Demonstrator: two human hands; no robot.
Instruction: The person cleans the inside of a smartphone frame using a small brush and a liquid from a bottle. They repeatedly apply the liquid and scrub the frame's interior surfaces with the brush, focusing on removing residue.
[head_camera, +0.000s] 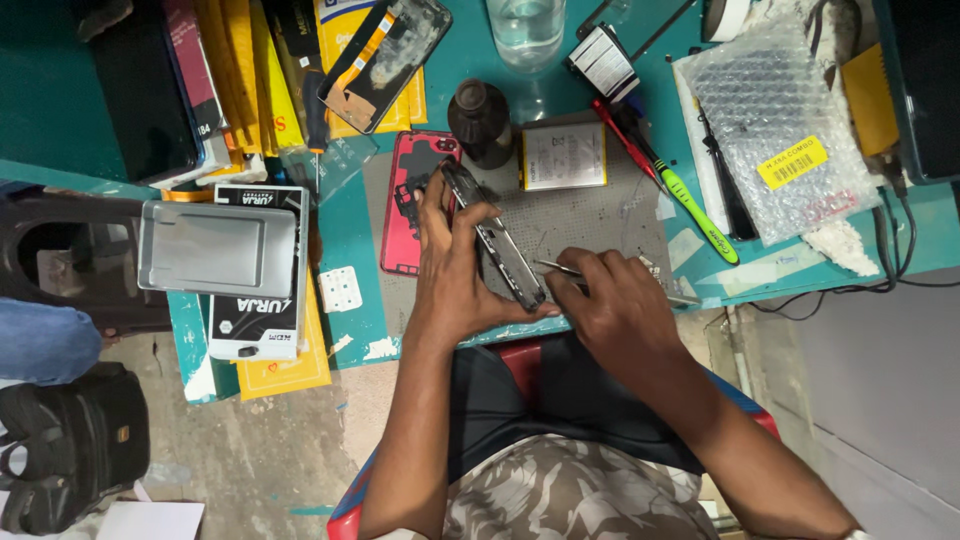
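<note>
My left hand (452, 270) grips an opened phone body (497, 240) and holds it on edge over a grey work mat (590, 215). My right hand (612, 300) pinches metal tweezers (556, 267), whose tip touches the phone near its lower end. A red phone back cover (408, 200) lies on the mat just left of my left hand. A flat phone battery (563, 156) rests on the mat beyond the phone.
A dark bottle (481, 120) stands by the battery. A green-handled tool (700, 215), a red tool (622, 135), a bubble-wrap bag (770, 120), a glass of water (526, 30), another opened phone (385, 60), yellow packets (240, 70) and a grey tray (218, 248) crowd the teal bench.
</note>
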